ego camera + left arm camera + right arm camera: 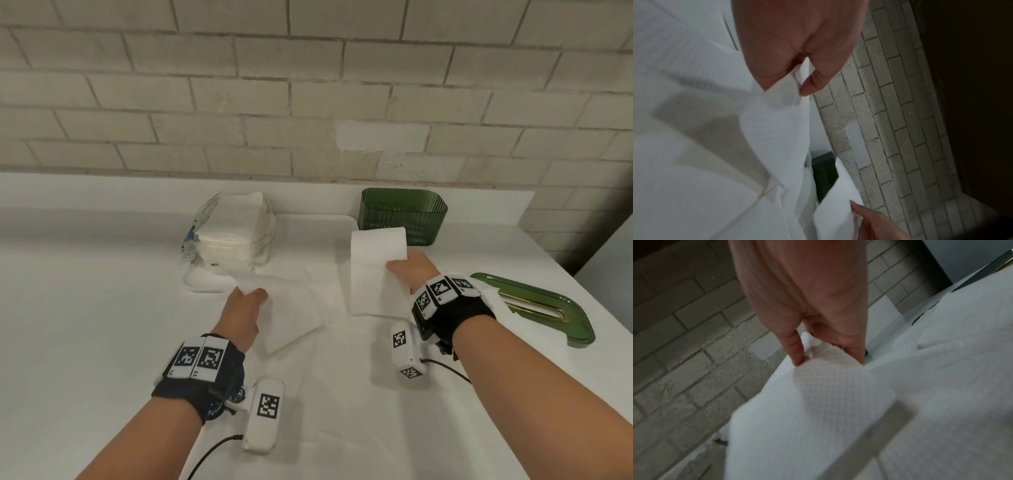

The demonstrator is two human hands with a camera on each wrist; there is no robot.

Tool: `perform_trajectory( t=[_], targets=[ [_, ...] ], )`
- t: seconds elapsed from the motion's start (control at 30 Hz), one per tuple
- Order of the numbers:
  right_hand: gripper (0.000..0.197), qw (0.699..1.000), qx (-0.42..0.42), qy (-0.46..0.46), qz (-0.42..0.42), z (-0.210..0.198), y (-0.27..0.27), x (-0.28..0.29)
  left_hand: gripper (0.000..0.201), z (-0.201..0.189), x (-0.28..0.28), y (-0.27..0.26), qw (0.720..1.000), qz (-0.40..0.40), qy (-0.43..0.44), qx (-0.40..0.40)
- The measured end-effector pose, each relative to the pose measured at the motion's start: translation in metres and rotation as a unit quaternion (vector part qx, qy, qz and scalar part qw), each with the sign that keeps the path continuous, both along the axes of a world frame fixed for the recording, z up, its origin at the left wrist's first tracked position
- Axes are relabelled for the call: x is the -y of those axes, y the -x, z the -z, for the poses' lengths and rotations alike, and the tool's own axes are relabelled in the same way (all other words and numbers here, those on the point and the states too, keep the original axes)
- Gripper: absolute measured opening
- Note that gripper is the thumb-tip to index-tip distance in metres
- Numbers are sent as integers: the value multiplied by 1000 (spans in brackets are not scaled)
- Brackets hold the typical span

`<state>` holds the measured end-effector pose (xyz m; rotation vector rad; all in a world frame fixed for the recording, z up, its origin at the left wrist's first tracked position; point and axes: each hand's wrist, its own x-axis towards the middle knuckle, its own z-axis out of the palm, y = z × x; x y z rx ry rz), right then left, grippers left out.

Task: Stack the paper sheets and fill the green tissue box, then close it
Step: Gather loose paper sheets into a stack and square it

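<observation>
A white counter (102, 308) runs under a brick wall; from the head view the left hand (245, 308) pinches one paper sheet (291, 308) and the right hand (412, 265) another sheet (373, 270), just before the open green box (404, 214), its lid (534, 305) lying to the right. The left wrist view shows thumb and finger nipping a sheet corner. The right wrist view shows a similar light pinch, so either limp sheet could slip or crumple, spoiling the stack.

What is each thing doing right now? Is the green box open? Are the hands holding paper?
Green box: open, no paper visible inside, standing by the wall.
Lid: off, lying flat on the counter to the right.
Left hand: pinching a paper sheet.
Right hand: holding a curled sheet, lifted at its far end.
Paper pack: torn open, sheets still inside.
</observation>
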<state>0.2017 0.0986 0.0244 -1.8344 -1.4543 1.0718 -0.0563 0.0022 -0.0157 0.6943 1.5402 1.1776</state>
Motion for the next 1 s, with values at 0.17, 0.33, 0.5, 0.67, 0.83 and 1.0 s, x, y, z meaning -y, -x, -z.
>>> perform_trajectory(
  t=[0.17, 0.33, 0.5, 0.67, 0.83, 1.0],
  targets=[
    [22, 991, -137, 2, 8, -10, -11, 2, 16, -1, -3, -12, 1000, 1, -7, 23],
    [32, 966, -248, 16, -77, -14, 23, 20, 12, -9, -6, -36, 994, 17, -7, 109],
    [29, 974, -15, -39, -221, -2, 57, 34, 37, -21, -4, -60, 978, 66, -57, 190],
    [41, 995, 59, -11, -82, 7, 39, 22, 29, -4, -3, -46, 996, 36, -43, 64],
    [53, 955, 275, 92, -66, 30, 14, 22, 34, 5, 8, -22, 999, -1, -9, 30],
    [39, 962, 250, 94, -49, 35, 23, 17, 33, 12, 16, -11, 999, -23, -1, 27]
  ],
)
